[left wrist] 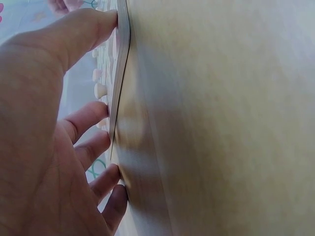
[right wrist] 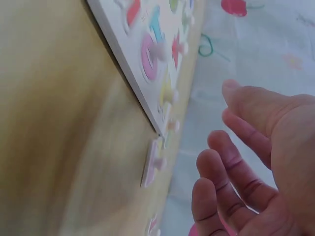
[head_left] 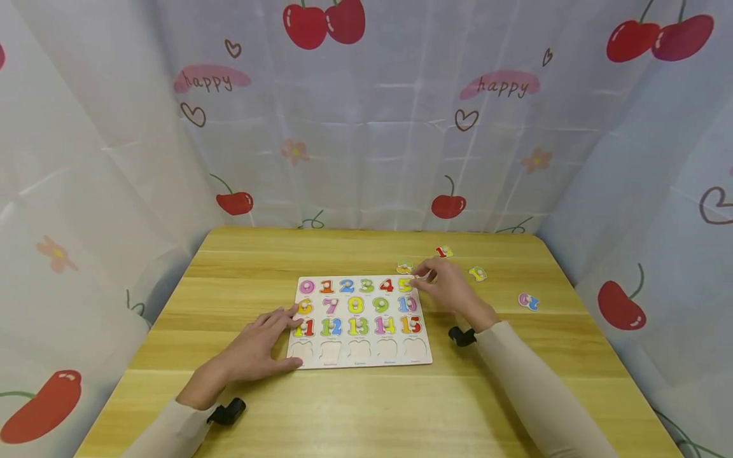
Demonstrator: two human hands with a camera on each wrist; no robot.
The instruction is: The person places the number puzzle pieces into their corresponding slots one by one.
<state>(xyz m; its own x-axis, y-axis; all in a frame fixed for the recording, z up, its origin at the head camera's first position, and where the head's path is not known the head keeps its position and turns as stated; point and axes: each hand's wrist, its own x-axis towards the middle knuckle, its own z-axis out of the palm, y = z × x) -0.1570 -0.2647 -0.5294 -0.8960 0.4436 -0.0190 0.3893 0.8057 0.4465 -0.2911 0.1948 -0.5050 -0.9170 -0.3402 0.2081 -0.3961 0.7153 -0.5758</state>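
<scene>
A white number puzzle board (head_left: 343, 350) lies on the table, with knobbed number pieces in its upper three rows and bare recesses along the bottom row. My left hand (head_left: 258, 346) rests at the board's left side, thumb at the near corner and fingertips along the edge. In the left wrist view, the left thumb (left wrist: 83, 37) touches the board's rim. My right hand (head_left: 449, 289) hovers by the far right corner, near a loose green and orange number piece (head_left: 404, 266). The right wrist view shows loosely bent right fingers (right wrist: 214, 169) with nothing between them, apart from a knobbed piece (right wrist: 151, 164).
More loose pieces lie to the right: a red and yellow one (head_left: 444, 252), a yellow one (head_left: 478, 273) and a pink and blue one (head_left: 528, 301). The wooden table (head_left: 366, 413) is bordered at the back and sides by a cherry-print curtain (head_left: 366, 172).
</scene>
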